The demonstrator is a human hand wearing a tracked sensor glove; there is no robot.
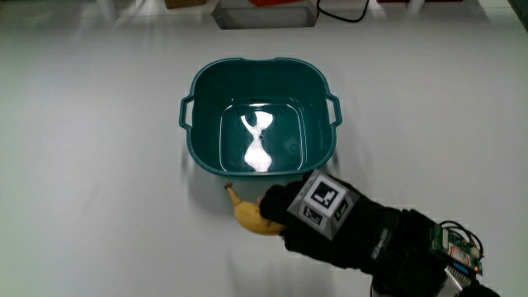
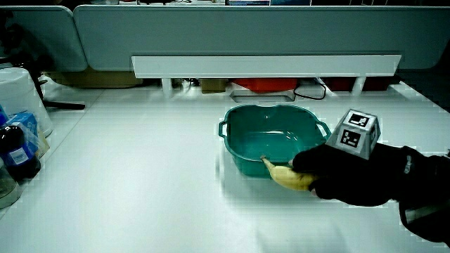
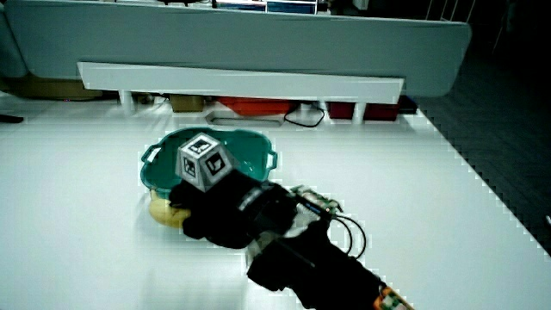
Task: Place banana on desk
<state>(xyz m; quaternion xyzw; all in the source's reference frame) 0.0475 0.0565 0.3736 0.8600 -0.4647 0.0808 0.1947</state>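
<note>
One banana [image 1: 250,216], low centre, gripped in my hand [image 1: 318,221]; one teal basin [image 1: 202,91], mid-frame, holds nothing.

The hand [image 3: 225,209] rests on the white surface [image 3: 77,232], closed on a banana [image 3: 160,211] — just beside the teal basin [image 3: 258,156], nearer the person.

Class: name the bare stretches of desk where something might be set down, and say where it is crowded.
Bare desk spreads from the basin toward the bottles at the table's edge. The basin's inside looks empty. Crowded: between basin and person, where the hand grips the banana against the basin's wall.
</note>
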